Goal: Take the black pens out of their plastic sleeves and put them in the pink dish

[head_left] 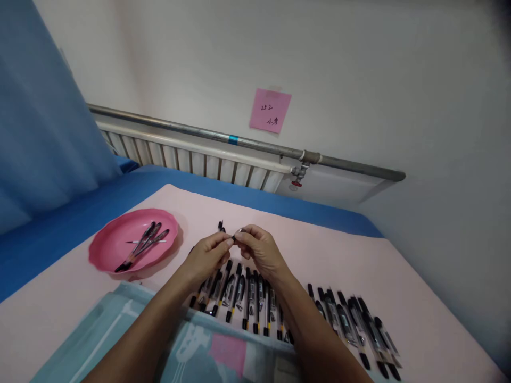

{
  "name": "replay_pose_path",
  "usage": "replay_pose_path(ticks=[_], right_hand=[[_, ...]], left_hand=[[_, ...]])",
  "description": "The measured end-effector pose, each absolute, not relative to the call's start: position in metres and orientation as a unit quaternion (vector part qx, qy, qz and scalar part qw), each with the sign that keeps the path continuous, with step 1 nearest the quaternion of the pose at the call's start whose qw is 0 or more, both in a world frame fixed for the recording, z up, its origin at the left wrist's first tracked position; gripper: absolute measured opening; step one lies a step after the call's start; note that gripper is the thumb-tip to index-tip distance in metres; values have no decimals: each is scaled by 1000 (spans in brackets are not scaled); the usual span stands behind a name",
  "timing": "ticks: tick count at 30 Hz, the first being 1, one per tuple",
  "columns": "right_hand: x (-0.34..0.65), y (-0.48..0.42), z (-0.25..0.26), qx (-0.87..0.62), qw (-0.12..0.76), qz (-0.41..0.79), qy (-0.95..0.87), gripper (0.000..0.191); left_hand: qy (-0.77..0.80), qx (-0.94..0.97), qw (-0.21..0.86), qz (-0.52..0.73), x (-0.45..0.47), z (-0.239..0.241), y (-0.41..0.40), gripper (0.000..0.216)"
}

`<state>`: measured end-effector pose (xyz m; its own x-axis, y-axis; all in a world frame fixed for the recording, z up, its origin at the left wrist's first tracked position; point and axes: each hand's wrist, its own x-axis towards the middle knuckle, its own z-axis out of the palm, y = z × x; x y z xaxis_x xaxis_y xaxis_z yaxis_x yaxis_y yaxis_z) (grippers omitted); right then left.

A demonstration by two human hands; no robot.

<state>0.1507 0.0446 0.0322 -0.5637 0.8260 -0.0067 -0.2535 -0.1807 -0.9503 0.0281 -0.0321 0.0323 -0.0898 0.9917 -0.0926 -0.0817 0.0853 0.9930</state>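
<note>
My left hand [206, 256] and my right hand [260, 249] meet above the pink sheet, fingertips closed together. Pinched between them is a small black piece [235, 238], perhaps a pen part, mostly hidden by the fingers; a bit of it looks shiny near the right thumb. Just under my wrists lies a row of black pen parts [251, 298], with barrels, caps and small metal clips. Another group of black-capped pens [347, 319] is to the right of my right forearm. Beyond my left hand, a short black pen piece [221, 226] rests on the sheet.
A pink oval bowl [98, 250] at the left holds several pens and a thin refill. Light blue printed cloth [104, 319] lies along the near edge. A white radiator [191, 159], a metal pipe [179, 127] and a wall are behind the blue-edged table; a blue curtain [43, 117] hangs left.
</note>
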Motion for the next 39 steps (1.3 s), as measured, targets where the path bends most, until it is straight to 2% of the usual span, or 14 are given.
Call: replay_pose_path(ticks=[4, 9, 13, 17, 22, 26, 30, 34, 39], right_hand=[[152, 46, 32, -253, 350, 738, -518, 18], [151, 47, 33, -287, 385, 682, -552, 14], [152, 48, 32, -268, 361, 706, -547, 20], [152, 49, 30, -291, 385, 672, -561, 14], [152, 47, 33, -261, 351, 695, -571, 18], [151, 46, 34, -296, 376, 654, -586, 13], [151, 47, 32, -269, 362, 698, -555, 20], [151, 49, 30, -304, 389, 667, -558, 14], [151, 49, 30, -268, 362, 704, -549, 19]], left_hand=[[515, 421, 536, 520, 28, 32, -33, 24], [527, 422, 529, 515, 28, 32, -33, 26], [522, 413, 538, 517, 29, 33, -34, 27], [527, 403, 543, 515, 29, 35, -34, 29], [519, 406, 546, 517, 29, 35, -34, 26], [526, 408, 541, 514, 29, 35, -33, 27], [522, 405, 545, 515, 29, 34, -33, 27], [538, 425, 521, 509, 29, 32, -33, 28], [538, 429, 520, 506, 29, 30, -32, 28]])
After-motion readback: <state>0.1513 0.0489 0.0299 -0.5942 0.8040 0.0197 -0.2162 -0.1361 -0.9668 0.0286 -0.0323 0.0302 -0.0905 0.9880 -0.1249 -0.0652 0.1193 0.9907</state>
